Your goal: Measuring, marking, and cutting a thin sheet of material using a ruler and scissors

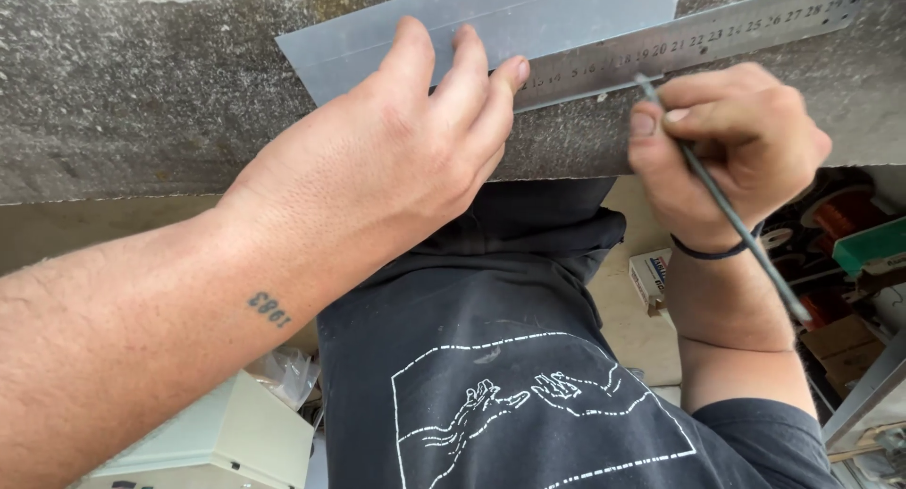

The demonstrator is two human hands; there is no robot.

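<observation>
Left hand [396,149] spread flat on steel ruler [698,36] over grey sheet [528,12]; right hand [727,149] pinching scriber [727,206].

Ruler [689,38] on sheet [491,22], on slab [142,83]

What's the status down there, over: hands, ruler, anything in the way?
Left hand pressing metal ruler onto grey sheet. Right hand gripping thin scriber, tip at ruler edge. Nothing blocking the line.

Left hand [396,159] pressing steel ruler [698,38] onto grey sheet [528,17] — right hand [727,149] gripping scriber [727,206].
</observation>
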